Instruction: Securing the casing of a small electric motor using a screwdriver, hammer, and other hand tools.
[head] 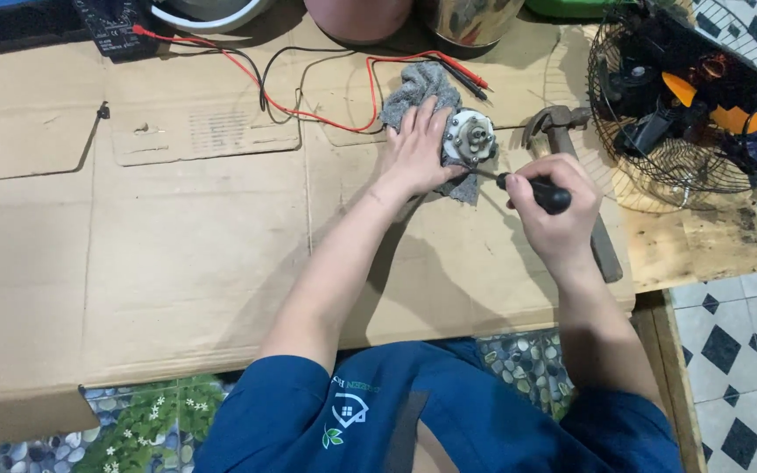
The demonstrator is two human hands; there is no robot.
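A small round metal motor (470, 138) lies on a grey rag (411, 88) on the cardboard-covered table (177, 245). My left hand (418, 149) presses down on the motor's left side and the rag. My right hand (551, 210) grips a screwdriver with a black handle (536, 193); its thin shaft points left and up to the motor's lower edge. Both forearms reach forward from my blue shirt at the bottom of the view.
A claw hammer (562, 123) lies just right of the motor, its handle running under my right hand. A wire fan guard (685, 105) holding black and orange parts sits at the right. Red and black meter leads (308, 88) cross the cardboard behind. Pots stand along the far edge.
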